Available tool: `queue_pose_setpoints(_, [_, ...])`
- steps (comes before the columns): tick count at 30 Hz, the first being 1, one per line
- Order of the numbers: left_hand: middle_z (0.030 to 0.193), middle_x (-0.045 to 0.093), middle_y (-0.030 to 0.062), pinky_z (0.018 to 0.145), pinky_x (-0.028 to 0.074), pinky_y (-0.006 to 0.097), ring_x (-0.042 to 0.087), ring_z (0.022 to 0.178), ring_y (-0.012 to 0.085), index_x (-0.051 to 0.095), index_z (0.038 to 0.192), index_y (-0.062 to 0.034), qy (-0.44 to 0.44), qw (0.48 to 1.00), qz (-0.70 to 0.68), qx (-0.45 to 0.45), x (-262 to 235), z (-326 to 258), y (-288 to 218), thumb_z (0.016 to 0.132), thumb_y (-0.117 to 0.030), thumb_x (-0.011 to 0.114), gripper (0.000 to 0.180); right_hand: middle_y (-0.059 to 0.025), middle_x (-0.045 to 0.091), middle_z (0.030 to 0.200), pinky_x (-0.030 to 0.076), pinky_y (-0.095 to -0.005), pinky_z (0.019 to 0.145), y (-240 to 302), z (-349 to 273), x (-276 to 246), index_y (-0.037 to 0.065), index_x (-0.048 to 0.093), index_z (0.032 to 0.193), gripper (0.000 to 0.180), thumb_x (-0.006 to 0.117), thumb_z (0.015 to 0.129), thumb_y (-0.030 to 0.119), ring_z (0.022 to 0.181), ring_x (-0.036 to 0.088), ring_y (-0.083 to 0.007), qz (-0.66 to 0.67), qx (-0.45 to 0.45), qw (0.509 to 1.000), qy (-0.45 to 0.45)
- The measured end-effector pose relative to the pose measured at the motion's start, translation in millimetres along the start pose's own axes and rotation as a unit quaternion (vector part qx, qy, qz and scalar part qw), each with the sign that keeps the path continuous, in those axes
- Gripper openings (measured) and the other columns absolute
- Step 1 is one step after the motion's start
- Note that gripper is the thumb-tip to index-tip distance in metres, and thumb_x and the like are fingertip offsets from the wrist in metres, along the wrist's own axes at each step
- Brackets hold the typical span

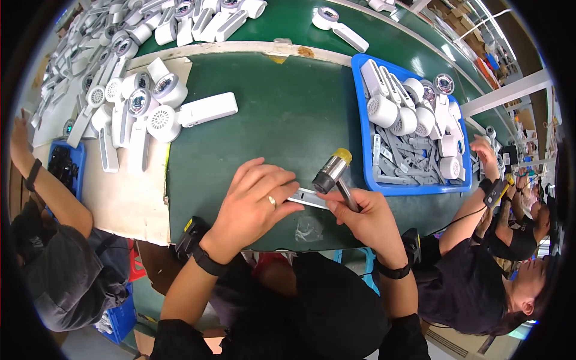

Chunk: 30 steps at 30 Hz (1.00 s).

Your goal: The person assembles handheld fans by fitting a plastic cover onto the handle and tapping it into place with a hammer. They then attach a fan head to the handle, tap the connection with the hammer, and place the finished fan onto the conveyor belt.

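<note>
My left hand (pixel 255 204) is closed on one end of a slim light-grey plastic handle piece (pixel 309 198), held low over the green bench. My right hand (pixel 369 219) grips a small mallet (pixel 333 170) with a metal head, one yellow face and one black face. The mallet head points up and away from me. Thumb and fingertips of my right hand also meet the other end of the plastic piece. Its left end is covered by my left fingers. Just below it, a scrap of clear plastic (pixel 308 229) lies on the bench.
At the right, a blue bin (pixel 366 174) holds white round-headed handheld units and grey strips. More units (pixel 162 123) lie on cardboard (pixel 129 204) at the left and in a heap (pixel 120 36) behind. One unit (pixel 339 27) lies beyond the ledge. Co-workers sit on both sides.
</note>
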<state>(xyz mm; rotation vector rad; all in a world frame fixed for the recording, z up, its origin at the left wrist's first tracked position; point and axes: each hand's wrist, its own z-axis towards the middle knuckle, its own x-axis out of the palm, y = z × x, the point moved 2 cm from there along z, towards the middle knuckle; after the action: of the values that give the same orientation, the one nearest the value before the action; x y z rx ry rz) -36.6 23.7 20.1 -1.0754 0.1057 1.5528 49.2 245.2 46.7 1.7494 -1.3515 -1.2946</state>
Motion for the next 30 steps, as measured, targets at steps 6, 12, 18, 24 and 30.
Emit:
queue_pose_setpoints(6, [0.110, 0.073, 0.0093, 0.091, 0.055, 0.046, 0.068, 0.104, 0.0278, 0.074, 0.101, -0.0026, 0.011, 0.998, 0.022, 0.060, -3.3, 8.4, 4.9, 0.072, -0.022, 0.092, 0.039, 0.0067, 0.057, 0.067, 0.038, -0.0229, 0.057, 13.1, -1.0, -4.5, 0.006, 0.080, 0.118, 0.021, 0.074, 0.099, 0.013, 0.064, 0.051, -0.0021, -0.047, 0.025, 0.999, 0.000])
queue_pose_setpoints(12, [0.113, 0.073, 0.0111, 0.083, 0.054, 0.043, 0.068, 0.101, 0.0282, 0.073, 0.104, -0.0011, 0.028, 0.995, 0.041, 0.085, -3.2, 8.4, 6.2, 0.072, -0.021, 0.091, 0.042, 0.0062, 0.059, 0.064, 0.036, -0.0231, 0.052, 24.9, -2.1, -9.7, 0.008, 0.076, 0.128, 0.030, 0.072, 0.102, 0.022, 0.058, 0.047, -0.0013, -0.070, 0.082, 0.994, 0.011])
queue_pose_setpoints(18, [0.119, 0.072, 0.0126, 0.083, 0.054, 0.043, 0.068, 0.099, 0.0294, 0.071, 0.108, -0.0010, 0.014, 0.995, 0.043, 0.091, -1.4, 4.1, 7.9, 0.071, -0.020, 0.092, 0.046, -0.0002, 0.070, 0.070, 0.032, -0.0206, 0.042, 12.3, -0.8, -12.3, 0.006, 0.072, 0.132, 0.035, 0.068, 0.105, 0.028, 0.045, 0.043, -0.0015, 0.077, 0.165, 0.982, 0.042])
queue_pose_setpoints(24, [0.120, 0.072, 0.0128, 0.085, 0.054, 0.045, 0.067, 0.102, 0.0303, 0.070, 0.113, -0.0019, 0.017, 0.995, 0.042, 0.088, 3.9, 2.1, 9.0, 0.071, -0.019, 0.091, 0.050, -0.0066, 0.077, 0.079, 0.033, -0.0212, 0.040, -7.6, 5.3, -5.1, 0.002, 0.069, 0.133, 0.040, 0.066, 0.106, 0.031, 0.042, 0.044, -0.0040, 0.184, 0.155, 0.967, 0.082])
queue_pose_setpoints(30, [0.122, 0.072, 0.0100, 0.100, 0.053, 0.050, 0.067, 0.110, 0.0295, 0.071, 0.115, -0.0043, 0.026, 0.994, 0.084, 0.071, -2.3, 7.8, 1.3, 0.074, -0.022, 0.090, 0.048, -0.0088, 0.078, 0.081, 0.035, -0.0222, 0.040, -3.9, 6.5, -6.3, 0.001, 0.069, 0.133, 0.040, 0.064, 0.107, 0.031, 0.041, 0.045, -0.0051, 0.171, 0.145, 0.972, 0.076])
